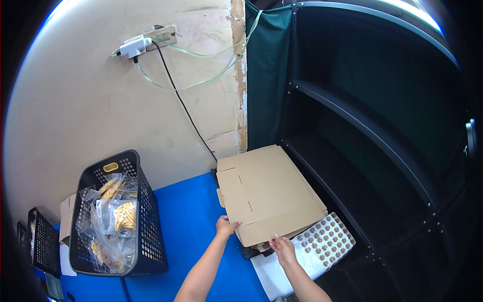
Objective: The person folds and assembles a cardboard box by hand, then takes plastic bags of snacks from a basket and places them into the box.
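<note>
A stack of flat brown cardboard sheets (271, 191) with slits and small flaps lies at the right end of the blue table. My left hand (227, 226) is closed on the sheets' left edge near the front corner, thumb on top. My right hand (283, 250) pinches the front edge of the cardboard, its thumb and fingers at the border. Beneath the sheets some dark material shows. Just right of my right hand is a white sheet with rows of round brown stickers (327, 240), partly under the cardboard.
A black basket (151, 226) with clear bags of yellowish pieces stands left on the blue table (188, 201). Smaller black baskets (45, 241) are at the far left. A black cable (181, 103) hangs from a wall plug behind. Dark metal shelves (362, 121) rise at right.
</note>
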The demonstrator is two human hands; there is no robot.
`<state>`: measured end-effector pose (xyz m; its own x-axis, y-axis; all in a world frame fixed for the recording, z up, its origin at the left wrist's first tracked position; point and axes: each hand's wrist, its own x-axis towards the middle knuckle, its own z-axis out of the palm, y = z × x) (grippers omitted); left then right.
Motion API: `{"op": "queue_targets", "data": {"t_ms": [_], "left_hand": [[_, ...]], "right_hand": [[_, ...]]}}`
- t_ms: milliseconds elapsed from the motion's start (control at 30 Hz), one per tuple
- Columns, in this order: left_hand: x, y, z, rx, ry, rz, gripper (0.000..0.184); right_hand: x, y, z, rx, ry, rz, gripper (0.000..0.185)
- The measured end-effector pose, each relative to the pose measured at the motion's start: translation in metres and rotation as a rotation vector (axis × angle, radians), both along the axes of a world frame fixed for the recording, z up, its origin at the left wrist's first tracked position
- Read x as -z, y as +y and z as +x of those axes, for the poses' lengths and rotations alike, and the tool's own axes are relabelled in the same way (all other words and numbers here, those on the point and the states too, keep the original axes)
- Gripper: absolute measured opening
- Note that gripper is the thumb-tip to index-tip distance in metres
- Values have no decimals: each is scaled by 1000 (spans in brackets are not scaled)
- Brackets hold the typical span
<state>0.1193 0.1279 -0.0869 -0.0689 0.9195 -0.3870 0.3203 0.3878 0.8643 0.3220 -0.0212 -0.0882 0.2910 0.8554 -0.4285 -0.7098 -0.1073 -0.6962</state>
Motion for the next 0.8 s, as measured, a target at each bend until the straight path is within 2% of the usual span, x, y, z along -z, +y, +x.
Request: {"op": "queue_targets", "data": {"t_ms": [133, 200, 300, 333, 433, 500, 567, 600, 667, 700, 733, 767, 800], "left_hand": [[0, -11, -51, 47, -129, -122, 56], [14, -31, -84, 226, -406, -194, 51], [10, -79, -121, 196, -448, -224, 47], [7, -96, -131, 180, -509, -220, 47], [-9, -142, -148, 133, -542, -230, 45], [-19, -165, -152, 104, -517, -239, 44], [-25, -186, -153, 59, -589, -142, 42], [-28, -195, -153, 21, -673, -94, 41], [-24, -206, -158, -80, -753, -118, 41], [-20, -214, -163, -176, -833, -150, 41], [6, -219, -181, -179, -835, -148, 41], [47, -220, -211, -91, -866, -113, 41], [70, -221, -225, -3, -897, -76, 41]], "right_hand": [[-5, -11, -13, -139, -66, -14, 20], [4, -19, -17, -246, -127, -47, 25], [4, -34, -24, -322, -92, -118, 33], [3, -37, -22, -438, -50, -111, 42], [-14, -44, -36, -481, -119, -144, 43], [-29, -48, -46, -492, -175, -115, 46], [-31, -52, -51, -384, -84, 70, 45], [-37, -53, -55, -391, -83, 73, 45], [-53, -52, -60, -359, -122, 223, 44], [-64, -50, -61, -364, -123, 225, 44], [-77, -48, -61, -392, -240, 296, 38], [-91, -47, -60, -420, -358, 365, 33], [-109, -46, -59, -425, -360, 367, 33]]}}
